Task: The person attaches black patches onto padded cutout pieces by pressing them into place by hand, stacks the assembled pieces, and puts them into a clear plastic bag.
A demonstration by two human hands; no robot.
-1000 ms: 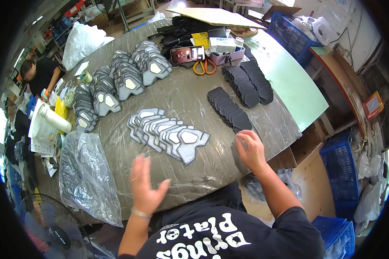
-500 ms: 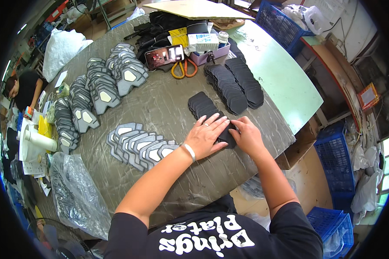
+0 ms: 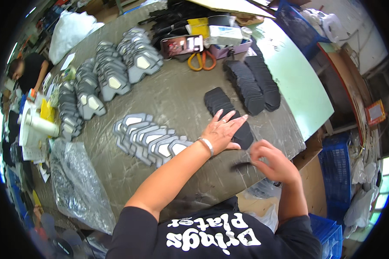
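Note:
My left hand (image 3: 224, 131) lies with fingers spread on a fanned stack of black pads (image 3: 219, 98). Its fingertips press on the lowest pad (image 3: 243, 134) of that row. Closer to the table's right edge, my right hand (image 3: 273, 162) is raised with curled fingers. A thin black piece (image 3: 241, 166), blurred by motion, sticks out from its thumb and fingers. Left of my hands, grey pieces with whitish centres (image 3: 149, 138) lie overlapped in a slanting row, partly behind my left forearm. Two longer rows of black pads (image 3: 245, 88) lie beyond my hands.
Several rows of grey pieces (image 3: 112, 82) line the left side. Orange-handled scissors (image 3: 202, 61), a phone (image 3: 181, 45) and a purple box (image 3: 229, 50) sit at the back. A clear plastic bag (image 3: 80, 185) lies front left; a person (image 3: 30, 77) is beyond. Blue crates (image 3: 337, 172) stand at right.
My right hand has pulled away from the pads toward the lower right, with a thin black piece at its fingers. My left hand stays on the stack. The whole view has shifted slightly.

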